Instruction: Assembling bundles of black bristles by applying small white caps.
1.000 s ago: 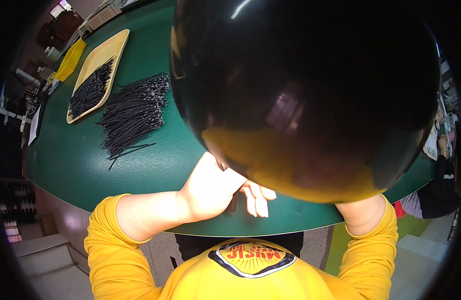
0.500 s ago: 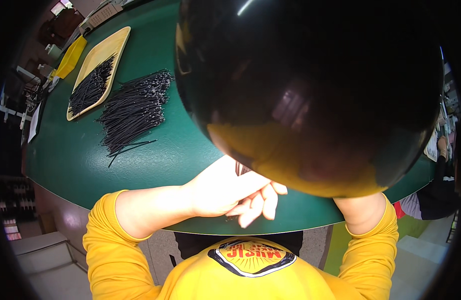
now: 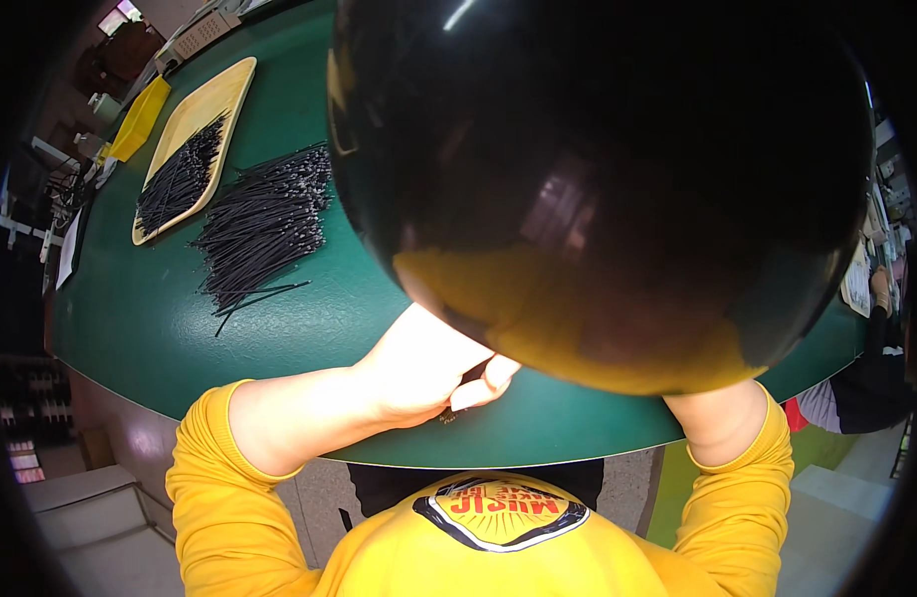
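A large glossy black dome (image 3: 598,199), like a lamp shade, covers much of the view above the green table. My left hand (image 3: 423,363) is brightly lit at its lower left edge, with the fingers curled inward. Part of that hand goes under the dome, and whatever the fingers pinch is hidden. Small brown bits (image 3: 446,416) lie on the table beside the left hand. Of my right arm, only the wrist (image 3: 717,413) shows below the dome; the right hand's fingers are out of sight behind it.
Left of the dome lies a pile of short black cables (image 3: 264,219) with metallic ends. A cream tray (image 3: 204,95) beyond it holds more of them. A yellow bin (image 3: 140,119) stands at the table's left edge. Someone's hand (image 3: 880,289) shows at far right.
The left hand's fingers, spread toward me before, are now drawn in and curled. The dome sits slightly farther left in view. The right wrist has hardly moved.
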